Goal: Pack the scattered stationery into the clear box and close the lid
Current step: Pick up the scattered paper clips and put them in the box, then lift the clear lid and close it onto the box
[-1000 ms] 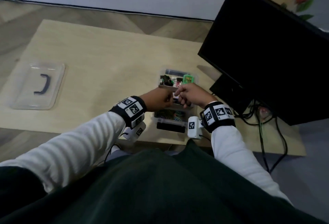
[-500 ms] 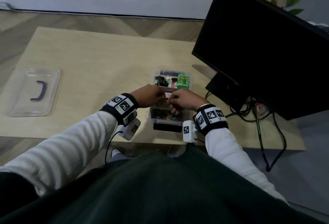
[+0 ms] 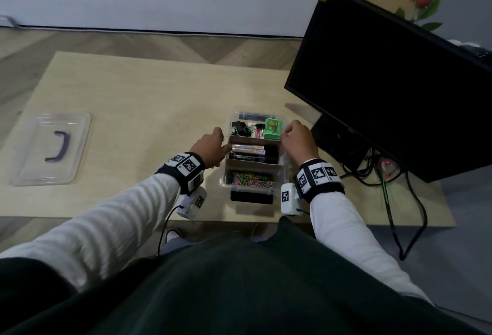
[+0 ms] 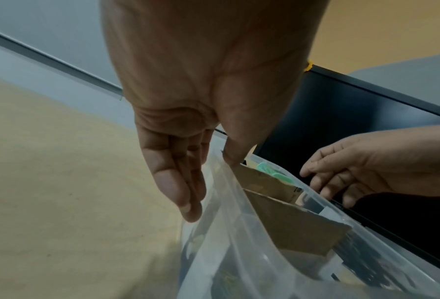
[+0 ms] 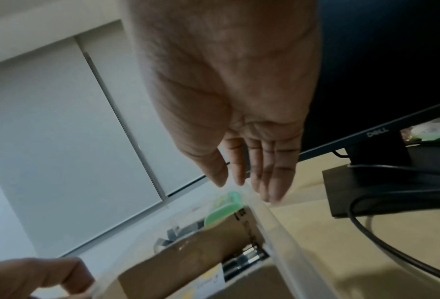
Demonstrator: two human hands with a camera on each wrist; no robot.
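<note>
Clear box [image 3: 285,172], lid off, stood near the front edge of the counter [image 3: 138,111], right of centre, just left of the monitor stand [image 3: 343,145]. Split by brown cardboard dividers [image 3: 254,163] into three compartments: coloured paper clips [image 3: 250,178] nearest the front edge, dark flat packs [image 3: 249,153] in the middle, black binder clips [image 3: 241,127] and a green case [image 3: 273,129] at the far end. Left hand [image 3: 211,147] set against the left wall of the box, fingers straight and relaxed along the outside, thumb at the rim, gripping nothing. Right hand [image 3: 299,140] set at the right wall, fingers likewise extended and loose beside the rim, holding nothing. Clear lid [image 3: 50,148] with dark handle [image 3: 57,147] lay flat near the left edge of the counter, well apart from the box. Black monitor [image 3: 394,89] stood at the right end, cables [image 3: 394,201] trailing over the front right corner.
</note>
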